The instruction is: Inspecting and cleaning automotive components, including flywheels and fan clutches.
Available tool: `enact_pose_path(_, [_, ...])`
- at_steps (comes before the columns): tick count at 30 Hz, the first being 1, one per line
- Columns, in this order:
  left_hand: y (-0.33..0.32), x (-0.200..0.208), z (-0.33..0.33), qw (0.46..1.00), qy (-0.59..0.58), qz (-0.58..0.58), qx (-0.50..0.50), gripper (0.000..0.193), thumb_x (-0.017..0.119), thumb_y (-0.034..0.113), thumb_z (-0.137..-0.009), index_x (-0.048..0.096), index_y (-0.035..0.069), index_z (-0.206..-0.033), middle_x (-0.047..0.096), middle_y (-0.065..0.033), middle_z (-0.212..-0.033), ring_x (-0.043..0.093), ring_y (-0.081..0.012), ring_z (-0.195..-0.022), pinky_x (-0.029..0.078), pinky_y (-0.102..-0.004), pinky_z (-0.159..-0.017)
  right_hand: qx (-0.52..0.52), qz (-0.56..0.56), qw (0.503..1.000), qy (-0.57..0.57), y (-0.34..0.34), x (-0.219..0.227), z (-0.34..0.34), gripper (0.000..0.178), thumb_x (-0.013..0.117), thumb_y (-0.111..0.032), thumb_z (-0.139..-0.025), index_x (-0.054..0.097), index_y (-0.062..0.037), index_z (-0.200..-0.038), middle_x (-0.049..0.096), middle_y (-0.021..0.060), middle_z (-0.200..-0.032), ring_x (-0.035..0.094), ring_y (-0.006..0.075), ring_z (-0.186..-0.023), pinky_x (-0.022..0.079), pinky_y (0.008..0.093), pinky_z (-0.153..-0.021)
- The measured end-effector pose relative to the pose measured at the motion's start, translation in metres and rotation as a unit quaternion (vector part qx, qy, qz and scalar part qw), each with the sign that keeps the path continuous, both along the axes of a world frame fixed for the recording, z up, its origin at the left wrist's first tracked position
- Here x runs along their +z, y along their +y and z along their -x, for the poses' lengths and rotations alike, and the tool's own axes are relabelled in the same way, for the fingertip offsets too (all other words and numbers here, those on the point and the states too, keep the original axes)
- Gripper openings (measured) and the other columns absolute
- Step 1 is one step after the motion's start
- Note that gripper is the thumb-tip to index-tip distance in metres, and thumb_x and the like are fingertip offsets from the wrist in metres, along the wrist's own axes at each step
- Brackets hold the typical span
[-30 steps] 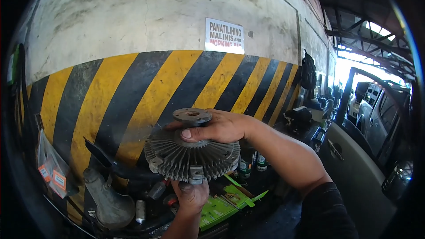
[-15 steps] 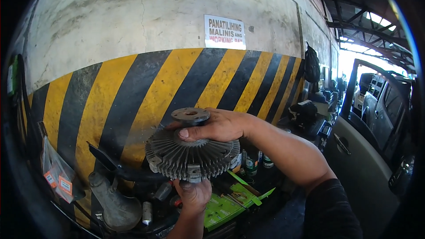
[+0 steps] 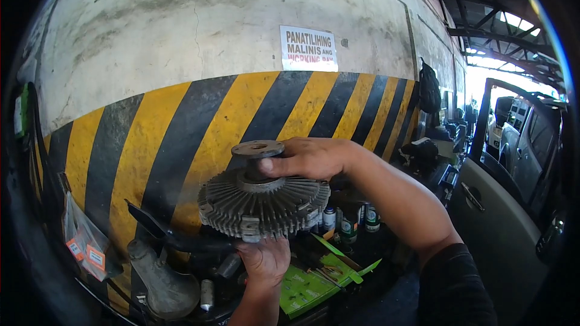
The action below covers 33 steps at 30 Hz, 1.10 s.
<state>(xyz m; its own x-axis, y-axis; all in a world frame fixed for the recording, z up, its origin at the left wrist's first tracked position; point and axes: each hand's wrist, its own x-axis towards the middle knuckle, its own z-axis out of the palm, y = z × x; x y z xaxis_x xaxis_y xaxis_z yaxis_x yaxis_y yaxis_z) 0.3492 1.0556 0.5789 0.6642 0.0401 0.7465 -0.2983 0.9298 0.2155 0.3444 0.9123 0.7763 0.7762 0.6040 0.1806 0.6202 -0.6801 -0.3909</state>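
Observation:
A grey metal fan clutch point(image 3: 264, 205) with radial cooling fins hangs in the air before me, its round mounting flange point(image 3: 258, 148) on top. My right hand point(image 3: 311, 158) is closed round the neck just under that flange, thumb across the near side. From below, my left hand point(image 3: 266, 259) holds up the finned body near its front edge; part of its fingers is hidden beneath the clutch. Behind my left hand a black curved blade-like part point(image 3: 175, 238) lies partly covered.
A green cardboard sheet point(image 3: 308, 293) with small bolts lies on the bench below. Left of it are a grey metal housing point(image 3: 166, 284) and a small metal cylinder point(image 3: 207, 294). Cans point(image 3: 349, 228) stand behind the clutch. A plastic bag point(image 3: 84, 235) hangs left; a vehicle door point(image 3: 495, 235) stands right.
My right thumb has moved from the clutch's hub up onto its neck under the flange. The clutch is tilted a little differently, and the view has shifted slightly.

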Motion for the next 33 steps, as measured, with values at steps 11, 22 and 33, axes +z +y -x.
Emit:
enact_pose_path(11, [0.01,0.052,0.005,0.996,0.019,0.063,-0.056,0.093,0.059,0.072,-0.083,0.03,0.018,-0.153,0.037,-0.0091,-0.153,0.041,-0.0327,-0.137,0.046,-0.0561,-0.104,0.121,-0.216,0.868,-0.431,-0.025,-0.074,0.022,0.108,0.092,-0.021,-0.061,0.032,-0.0024,-0.149,0.043,0.0252,-0.146,0.045,0.0431,-0.134,0.041,0.0454,-0.11])
enact_pose_path(22, [0.02,0.068,0.025,0.996,-0.009,0.018,-0.092,0.094,0.054,0.078,-0.081,0.034,0.018,-0.151,0.041,-0.0113,-0.15,0.043,-0.0331,-0.135,0.044,-0.058,-0.102,0.158,-0.241,0.828,-0.481,-0.02,-0.067,0.032,0.071,0.082,-0.017,-0.067,0.053,-0.0031,-0.131,0.054,0.0232,-0.133,0.054,0.0426,-0.125,0.048,0.0462,-0.102])
enact_pose_path(33, [0.028,0.085,0.014,0.99,-0.054,-0.104,0.083,0.11,0.053,0.088,-0.067,0.035,0.021,-0.152,0.037,-0.0043,-0.155,0.031,-0.0285,-0.144,0.021,-0.0535,-0.12,0.148,-0.27,0.775,-0.552,-0.018,-0.055,0.041,0.063,0.079,-0.014,-0.066,0.057,-0.0006,-0.124,0.06,0.023,-0.125,0.063,0.0414,-0.114,0.053,0.0425,-0.095])
